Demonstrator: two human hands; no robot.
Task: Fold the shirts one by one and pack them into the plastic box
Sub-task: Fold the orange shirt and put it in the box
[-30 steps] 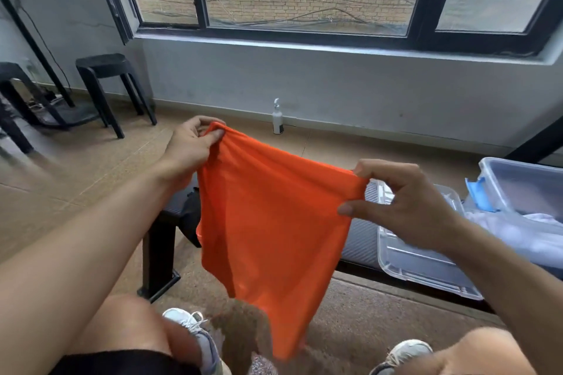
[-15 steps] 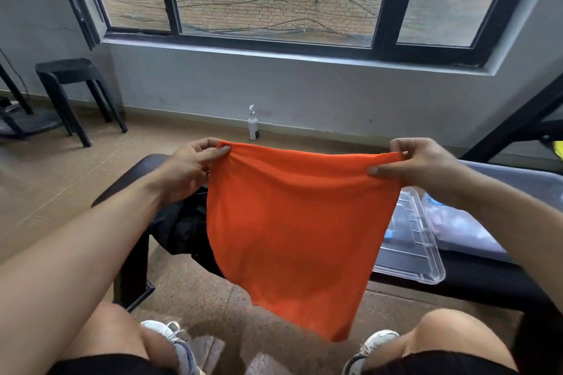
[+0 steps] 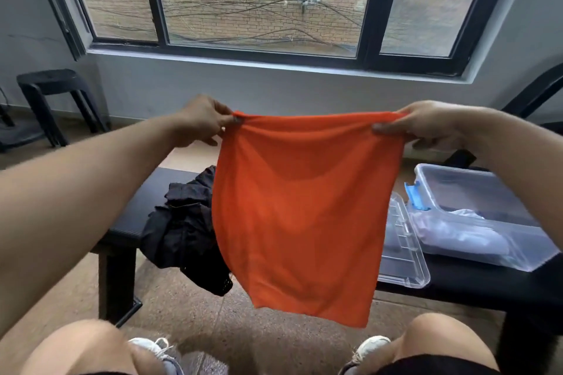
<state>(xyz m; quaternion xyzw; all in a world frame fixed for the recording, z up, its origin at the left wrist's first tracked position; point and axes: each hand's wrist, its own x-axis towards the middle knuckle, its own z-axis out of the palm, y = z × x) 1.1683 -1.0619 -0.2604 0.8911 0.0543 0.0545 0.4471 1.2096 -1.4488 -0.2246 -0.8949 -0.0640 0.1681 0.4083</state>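
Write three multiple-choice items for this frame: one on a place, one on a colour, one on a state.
1. Where does the black garment lie?
A. in the box
B. on the bench, left of the orange shirt
C. on the stool

2. What colour is the shirt held up?
A. orange
B. white
C. blue

3. How is the box now?
A. closed
B. upside down
C. open, its lid beside it

Key:
1 B: it is heaped on the bench, spilling over the front edge.
2 A: the left hand and right hand pinch the top corners of orange cloth.
3 C: the lid lies flat on the bench to the box's left, and pale cloth shows inside.
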